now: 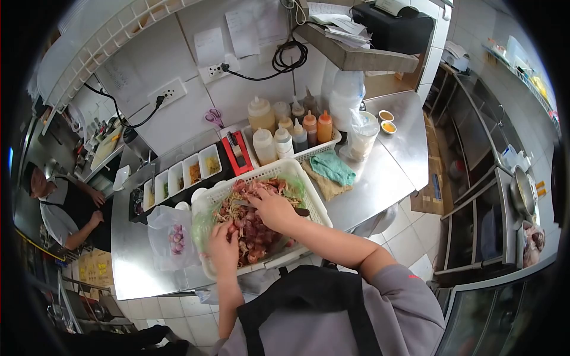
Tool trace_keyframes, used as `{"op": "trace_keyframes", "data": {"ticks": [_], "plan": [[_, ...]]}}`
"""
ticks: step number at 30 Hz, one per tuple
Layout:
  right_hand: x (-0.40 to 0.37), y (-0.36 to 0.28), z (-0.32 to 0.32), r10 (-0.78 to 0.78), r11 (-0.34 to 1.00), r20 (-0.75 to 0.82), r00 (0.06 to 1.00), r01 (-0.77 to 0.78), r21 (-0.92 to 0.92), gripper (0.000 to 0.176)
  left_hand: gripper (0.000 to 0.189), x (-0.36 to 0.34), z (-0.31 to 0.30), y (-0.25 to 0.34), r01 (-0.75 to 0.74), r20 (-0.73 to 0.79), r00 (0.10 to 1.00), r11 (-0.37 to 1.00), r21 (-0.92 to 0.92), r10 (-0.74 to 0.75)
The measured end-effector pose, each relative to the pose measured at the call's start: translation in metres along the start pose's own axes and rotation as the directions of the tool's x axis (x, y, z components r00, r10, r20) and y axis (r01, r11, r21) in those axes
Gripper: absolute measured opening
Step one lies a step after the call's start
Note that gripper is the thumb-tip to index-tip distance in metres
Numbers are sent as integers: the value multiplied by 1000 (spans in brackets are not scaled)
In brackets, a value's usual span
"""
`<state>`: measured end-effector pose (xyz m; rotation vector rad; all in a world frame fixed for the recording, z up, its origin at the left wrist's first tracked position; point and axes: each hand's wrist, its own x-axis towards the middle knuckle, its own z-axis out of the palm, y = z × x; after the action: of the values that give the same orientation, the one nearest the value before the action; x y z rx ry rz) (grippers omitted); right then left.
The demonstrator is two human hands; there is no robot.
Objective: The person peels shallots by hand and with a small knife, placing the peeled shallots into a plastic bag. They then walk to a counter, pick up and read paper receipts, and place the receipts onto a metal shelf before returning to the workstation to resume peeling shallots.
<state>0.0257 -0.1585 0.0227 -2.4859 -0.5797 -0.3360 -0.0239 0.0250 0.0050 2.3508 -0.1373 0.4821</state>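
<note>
A white plastic basket point(319, 209) lined with a greenish clear bag holds a heap of reddish shallots point(252, 234) with peelings and roots. My left hand point(224, 246) is at the heap's near left, its fingers closed round a shallot point(232, 228). Over the far side of the heap, my right hand point(270, 206) reaches in with fingers apart, touching the shallots. Beneath it lies what looks like a knife; its dark handle point(301, 212) shows beside my wrist, and the rest is mostly hidden. A clear bag point(159, 228) of purple shallots point(177, 239) sits left of the basket.
Seasoning trays point(191, 171), a red holder point(237, 152) and sauce bottles point(283, 142) line the back of the steel table point(389, 172). A green cloth point(332, 167) lies at right. Another person point(74, 207) is at far left. A shelf point(362, 50) juts out above.
</note>
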Motion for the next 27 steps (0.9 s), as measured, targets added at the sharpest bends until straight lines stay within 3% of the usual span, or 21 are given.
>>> {"op": "trace_keyframes", "data": {"ticks": [1,3,4,7,9,11,12,14,15,16,18,19,20,21,22,24,27], "plan": [[-1,1,4,-118,976,-79,990,101,-191,30,33,-2,0,3,-1,6,1000,1000,1,1],[-1,0,1,-164,966,-119,979,135,-220,28,30,-7,0,13,-15,58,998,981,191,4],[1,-2,-7,-218,951,-155,964,174,-254,26,32,-8,-1,14,14,94,995,986,166,-30],[-2,-10,-33,-153,978,-114,982,133,-164,23,37,-9,-1,11,-24,6,1000,995,99,24],[-11,-1,-29,-148,981,-196,969,119,-156,20,38,-10,-7,20,9,-6,1000,997,80,-9],[-20,7,-41,-260,962,-301,918,218,-166,23,40,-11,-7,22,30,-29,999,998,47,-29],[-25,11,-52,-246,965,-303,921,201,-170,23,40,-11,-6,20,7,-87,996,1000,18,-5],[-39,25,-77,-132,989,-523,842,80,-122,19,38,-11,-6,24,-74,-179,982,997,-33,67],[-45,43,-84,24,997,-533,846,-58,-47,21,38,-13,-6,30,-84,-176,982,995,-45,75],[-52,68,-86,178,981,-535,826,-192,30,23,38,-15,-5,37,-136,-206,971,988,-74,118],[-60,126,-80,417,881,-480,772,-473,5,21,35,-16,-2,63,-287,-275,928,954,-89,253],[-64,147,-67,408,882,-492,769,-471,-3,21,35,-19,2,76,-296,-283,923,950,-98,259],[-69,166,-54,438,787,-383,813,-553,-273,19,33,-23,6,90,-385,-230,906,918,-95,356],[-73,180,-45,492,639,-276,825,-558,-529,18,31,-27,11,105,-469,-177,876,878,-93,449],[-77,185,-39,480,641,-286,830,-554,-531,18,27,-30,15,126,-514,-150,857,841,-172,493],[-79,193,-29,154,750,-246,957,-275,-601,17,25,-39,33,145,-524,-53,845,805,-279,532],[-78,209,-40,127,842,-119,985,-170,-512,18,26,-45,68,169,-519,88,810,778,-354,580]]}}
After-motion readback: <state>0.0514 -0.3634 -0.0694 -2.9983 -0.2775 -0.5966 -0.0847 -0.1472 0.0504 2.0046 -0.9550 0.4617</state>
